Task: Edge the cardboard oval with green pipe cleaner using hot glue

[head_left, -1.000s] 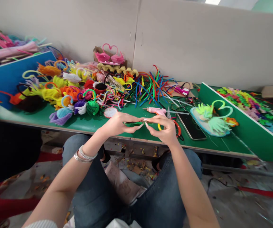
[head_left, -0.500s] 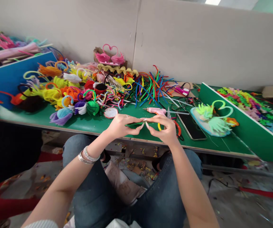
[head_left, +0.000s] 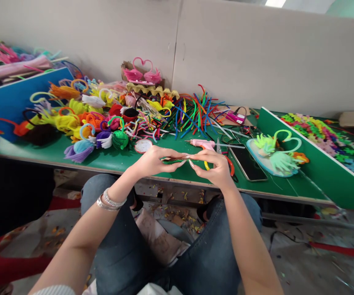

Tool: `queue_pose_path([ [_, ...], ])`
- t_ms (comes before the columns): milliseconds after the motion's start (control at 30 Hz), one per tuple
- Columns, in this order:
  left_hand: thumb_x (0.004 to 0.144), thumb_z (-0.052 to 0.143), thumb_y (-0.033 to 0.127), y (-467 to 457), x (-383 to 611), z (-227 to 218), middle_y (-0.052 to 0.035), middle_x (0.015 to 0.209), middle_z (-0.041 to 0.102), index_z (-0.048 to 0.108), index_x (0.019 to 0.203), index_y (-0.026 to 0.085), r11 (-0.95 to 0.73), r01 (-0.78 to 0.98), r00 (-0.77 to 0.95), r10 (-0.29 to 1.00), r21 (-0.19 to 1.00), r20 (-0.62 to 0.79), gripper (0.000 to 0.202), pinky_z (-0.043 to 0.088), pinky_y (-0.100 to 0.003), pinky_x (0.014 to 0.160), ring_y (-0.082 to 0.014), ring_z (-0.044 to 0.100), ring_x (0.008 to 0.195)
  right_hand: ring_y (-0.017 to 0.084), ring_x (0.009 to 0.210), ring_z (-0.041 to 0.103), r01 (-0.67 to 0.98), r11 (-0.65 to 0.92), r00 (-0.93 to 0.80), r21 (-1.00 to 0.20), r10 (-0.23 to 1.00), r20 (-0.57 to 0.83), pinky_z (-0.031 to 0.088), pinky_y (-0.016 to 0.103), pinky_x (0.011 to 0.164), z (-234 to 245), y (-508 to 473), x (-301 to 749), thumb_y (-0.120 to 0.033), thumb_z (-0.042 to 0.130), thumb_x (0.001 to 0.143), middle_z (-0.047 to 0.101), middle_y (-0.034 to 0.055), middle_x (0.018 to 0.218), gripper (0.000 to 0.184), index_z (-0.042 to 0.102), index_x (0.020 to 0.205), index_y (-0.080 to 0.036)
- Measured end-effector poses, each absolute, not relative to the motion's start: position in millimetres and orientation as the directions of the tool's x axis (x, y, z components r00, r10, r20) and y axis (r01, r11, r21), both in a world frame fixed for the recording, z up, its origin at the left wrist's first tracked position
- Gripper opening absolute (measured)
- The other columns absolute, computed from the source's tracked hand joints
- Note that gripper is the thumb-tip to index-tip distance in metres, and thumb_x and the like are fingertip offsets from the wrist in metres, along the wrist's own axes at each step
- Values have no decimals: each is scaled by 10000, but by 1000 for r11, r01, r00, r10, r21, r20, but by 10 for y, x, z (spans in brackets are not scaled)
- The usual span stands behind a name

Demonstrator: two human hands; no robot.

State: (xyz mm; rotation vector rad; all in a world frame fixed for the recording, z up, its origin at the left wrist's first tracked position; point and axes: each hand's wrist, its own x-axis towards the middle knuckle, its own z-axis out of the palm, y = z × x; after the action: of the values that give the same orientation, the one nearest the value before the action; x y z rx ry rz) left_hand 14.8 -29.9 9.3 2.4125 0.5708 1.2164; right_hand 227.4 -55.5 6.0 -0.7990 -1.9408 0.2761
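Observation:
Above the table's front edge, my left hand and my right hand meet fingertip to fingertip. Pinched between them is a thin brownish strip, mostly covered by the fingers, so its exact kind does not show. Just behind my right hand lie a pink glue gun and the red and yellow handles of a tool, partly hidden by the hand. A small round white dish sits behind my left hand.
Finished pipe-cleaner swans crowd the left; loose pipe cleaners lie at the back. A phone and a pale green swan pair stand right, beside a green divider. A blue divider bounds the left.
My left hand and wrist have shifted slightly left, and a little more of the brownish strip shows between the fingers. My right hand has hardly moved.

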Motion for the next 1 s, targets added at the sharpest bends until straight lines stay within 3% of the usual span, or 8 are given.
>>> queue_pose_path([
  [167, 804, 625, 215, -290, 169, 62, -66, 770, 750, 716, 929, 119, -917, 230, 513, 399, 326, 760, 182, 518, -164, 561, -103, 672, 571, 151, 751, 659, 428, 740, -310, -520, 660, 685, 538, 315, 742, 59, -549, 2269, -176, 650, 736, 698, 24, 819, 180, 722, 892, -230],
  [300, 815, 610, 226, -287, 183, 27, -53, 755, 749, 710, 937, 134, -926, 269, 502, 369, 265, 782, 182, 504, -162, 542, -88, 651, 539, 153, 746, 662, 428, 747, -301, -509, 649, 699, 534, 326, 776, 59, -547, 2263, -171, 657, 734, 702, 23, 810, 166, 723, 875, -227],
  [600, 813, 616, 231, -274, 187, -1, -52, 729, 745, 711, 930, 129, -923, 292, 479, 367, 250, 797, 182, 493, -160, 526, -85, 641, 521, 167, 783, 665, 440, 717, -288, -540, 683, 672, 526, 351, 811, 35, -546, 2266, -206, 653, 754, 709, 24, 837, 154, 728, 884, -237],
  [1000, 820, 603, 270, -263, 130, 33, -66, 793, 752, 719, 940, 145, -913, 246, 533, 408, 326, 741, 208, 535, -179, 592, -109, 682, 599, 164, 754, 650, 440, 709, -296, -552, 694, 656, 532, 353, 789, 27, -553, 2267, -234, 650, 759, 708, 24, 830, 163, 730, 900, -249],
])
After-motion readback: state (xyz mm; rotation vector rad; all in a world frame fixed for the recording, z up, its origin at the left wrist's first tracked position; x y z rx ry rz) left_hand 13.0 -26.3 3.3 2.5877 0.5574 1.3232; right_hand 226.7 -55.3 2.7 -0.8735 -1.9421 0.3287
